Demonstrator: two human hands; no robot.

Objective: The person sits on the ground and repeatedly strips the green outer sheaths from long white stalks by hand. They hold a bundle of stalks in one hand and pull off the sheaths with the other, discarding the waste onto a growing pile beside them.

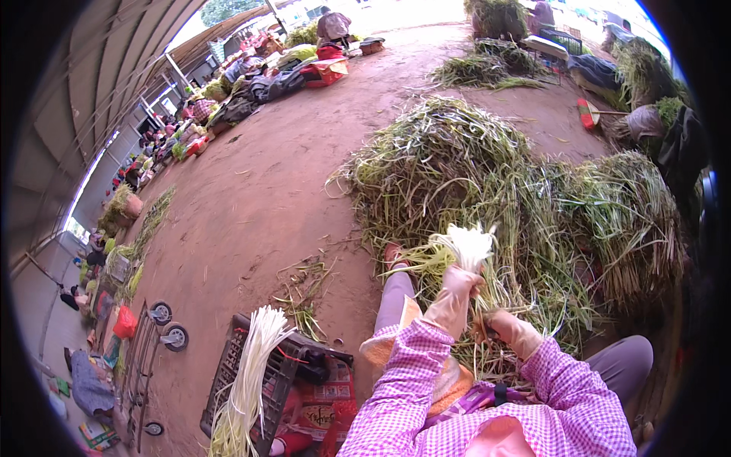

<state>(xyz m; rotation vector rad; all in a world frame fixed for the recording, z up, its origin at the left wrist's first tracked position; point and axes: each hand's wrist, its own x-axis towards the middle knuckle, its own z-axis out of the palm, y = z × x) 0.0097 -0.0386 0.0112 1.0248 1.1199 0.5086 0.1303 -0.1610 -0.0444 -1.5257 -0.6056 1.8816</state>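
Note:
A bunch of pale stalks with white ends stands up out of my left hand, which is closed around it and appears to wear a pale glove. Green and yellowish leaves trail from the bunch. Lower and to the right, my right hand is curled closed beside brownish leaf ends; what lies inside its fingers is hidden. Both hands are above my lap, over a big heap of long green stalks. A finished-looking bundle of white stalks lies across a dark plastic crate at my left.
A metal hand cart with small wheels is at the far left. Trimmed leaves litter the reddish floor before the crate. More stalks are stacked on the right. Further piles and seated people line the left wall and the back.

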